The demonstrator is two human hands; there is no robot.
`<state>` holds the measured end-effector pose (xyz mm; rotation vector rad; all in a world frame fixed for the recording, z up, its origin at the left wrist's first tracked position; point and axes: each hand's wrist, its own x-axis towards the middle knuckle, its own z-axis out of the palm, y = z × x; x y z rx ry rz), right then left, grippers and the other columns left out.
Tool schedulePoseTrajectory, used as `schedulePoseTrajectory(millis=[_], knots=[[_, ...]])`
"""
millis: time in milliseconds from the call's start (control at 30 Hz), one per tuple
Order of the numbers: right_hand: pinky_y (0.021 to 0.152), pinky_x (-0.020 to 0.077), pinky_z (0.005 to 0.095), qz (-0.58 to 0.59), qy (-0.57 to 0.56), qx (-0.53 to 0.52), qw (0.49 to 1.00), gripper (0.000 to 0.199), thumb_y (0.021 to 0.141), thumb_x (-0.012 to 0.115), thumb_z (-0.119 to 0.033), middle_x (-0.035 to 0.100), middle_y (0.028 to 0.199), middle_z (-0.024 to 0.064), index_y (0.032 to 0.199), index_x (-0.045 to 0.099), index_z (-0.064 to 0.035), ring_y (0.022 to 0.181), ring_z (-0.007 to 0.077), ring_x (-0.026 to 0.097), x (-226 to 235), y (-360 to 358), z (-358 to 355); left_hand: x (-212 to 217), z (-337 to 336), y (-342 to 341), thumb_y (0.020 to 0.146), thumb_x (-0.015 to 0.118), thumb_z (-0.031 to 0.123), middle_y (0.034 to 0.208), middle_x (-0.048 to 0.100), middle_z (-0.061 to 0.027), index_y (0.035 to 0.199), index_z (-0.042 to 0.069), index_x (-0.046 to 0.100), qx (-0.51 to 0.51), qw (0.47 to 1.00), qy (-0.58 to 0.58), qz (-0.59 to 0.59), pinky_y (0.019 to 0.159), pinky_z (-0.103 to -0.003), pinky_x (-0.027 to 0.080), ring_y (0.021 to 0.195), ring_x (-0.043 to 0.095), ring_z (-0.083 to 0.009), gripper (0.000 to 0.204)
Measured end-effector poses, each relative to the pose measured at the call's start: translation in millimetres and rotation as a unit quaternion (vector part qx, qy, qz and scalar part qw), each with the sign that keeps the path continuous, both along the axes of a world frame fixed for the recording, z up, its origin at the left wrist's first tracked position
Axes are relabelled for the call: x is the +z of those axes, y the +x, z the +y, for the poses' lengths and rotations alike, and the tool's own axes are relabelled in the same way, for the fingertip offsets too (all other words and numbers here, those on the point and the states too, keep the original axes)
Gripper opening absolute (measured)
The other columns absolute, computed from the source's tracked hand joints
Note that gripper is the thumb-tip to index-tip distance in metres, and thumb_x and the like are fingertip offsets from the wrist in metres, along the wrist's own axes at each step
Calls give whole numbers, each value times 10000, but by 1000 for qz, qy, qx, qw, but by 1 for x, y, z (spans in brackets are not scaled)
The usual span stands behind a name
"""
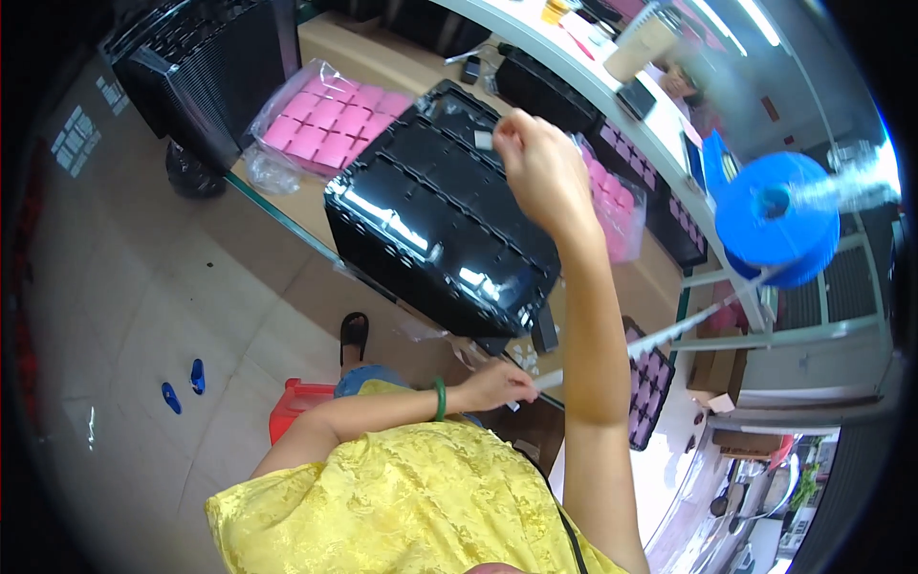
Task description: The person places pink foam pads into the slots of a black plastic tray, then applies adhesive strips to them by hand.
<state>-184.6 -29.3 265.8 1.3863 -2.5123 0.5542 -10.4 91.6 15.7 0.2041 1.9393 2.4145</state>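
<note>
My left hand (499, 385), with a green bangle at the wrist, is low in front of me, its fingertips pinched on a pale strip (660, 339). The strip runs behind my right forearm up to a large blue reel (765, 215) at the right. Over the far end of a stack of glossy black plastic trays (430, 206) my right hand (543, 167) is raised with its fingers closed. Beside those fingertips is a small whitish square (483, 140); whether they hold it or it lies on the top tray, I cannot tell.
Bagged pink pieces (330, 120) lie left of the trays, and another pink bag (612, 201) lies right. A tall black tray stack (215, 81) stands at the far left. A white shelf (535, 48) runs along the back. A red stool (292, 407) stands below the bench.
</note>
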Motion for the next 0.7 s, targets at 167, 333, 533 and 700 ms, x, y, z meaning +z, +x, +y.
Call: schedulePoseTrajectory(millis=[167,333,533,700], knots=[[872,549,461,-23,155,-38,987,216,931,662,-254,734,999,191,1059,713,-88,1016,379,694,-73,-139,-107,4,-29,-15,936,730,232,874,779,-45,964,56,795,-156,987,-42,18,727,-291,531,791,719,-144,190],[877,555,478,-33,233,-37,971,161,887,680,-245,746,990,175,937,757,-114,1006,376,702,-108,-168,-149,3,-67,-30,947,707,296,829,756,-39,951,104,795,-166,983,-64,39,659,-328,504,732,690,-167,211],[830,578,455,-65,213,-60,973,214,770,809,-230,738,888,219,857,777,-37,889,380,725,-95,-168,-158,2,-73,-35,918,730,281,725,721,-43,924,73,790,-223,974,-24,30,571,-336,460,632,655,-164,217],[823,581,471,-46,211,1,977,158,753,764,-150,724,873,245,797,755,1,866,417,717,-106,-169,-157,12,-82,-37,916,718,267,733,727,-52,920,61,781,-276,960,-29,43,599,-334,483,643,670,-170,215]])
